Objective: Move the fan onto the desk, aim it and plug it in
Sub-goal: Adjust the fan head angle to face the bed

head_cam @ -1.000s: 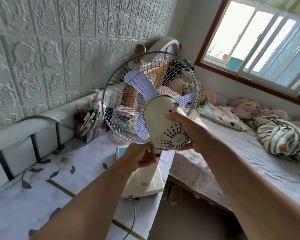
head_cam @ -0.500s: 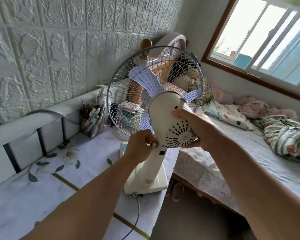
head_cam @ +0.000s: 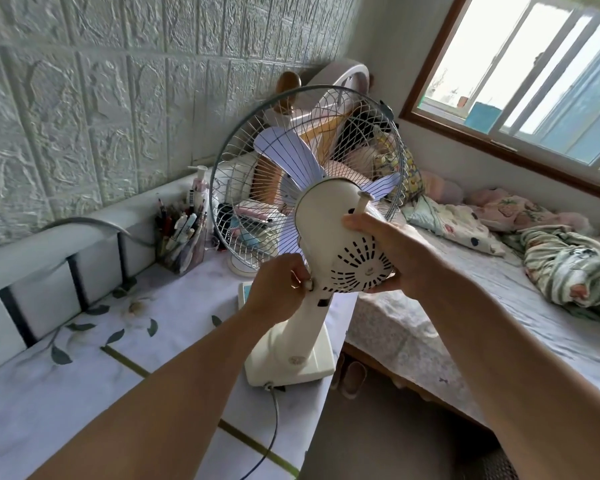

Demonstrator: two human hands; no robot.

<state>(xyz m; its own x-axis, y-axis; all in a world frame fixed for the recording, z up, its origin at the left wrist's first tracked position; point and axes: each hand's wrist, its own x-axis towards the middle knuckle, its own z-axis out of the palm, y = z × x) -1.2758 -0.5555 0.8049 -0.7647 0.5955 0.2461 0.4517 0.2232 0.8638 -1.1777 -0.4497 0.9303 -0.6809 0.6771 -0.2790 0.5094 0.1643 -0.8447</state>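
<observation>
- The fan (head_cam: 321, 258) is stood on the desk (head_cam: 84, 375), centre frame.
- Aiming is judged under way: motor housing is gripped by the right hand (head_cam: 392, 258), neck knob pinched by the left hand (head_cam: 278, 289).
- Next, the cord (head_cam: 274, 431) must be plugged in.

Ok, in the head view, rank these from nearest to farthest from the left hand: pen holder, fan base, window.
1. Fan base: just below the left hand, on the desk edge.
2. Pen holder: farther left, by the wall.
3. Window: far upper right, across the bed.
</observation>
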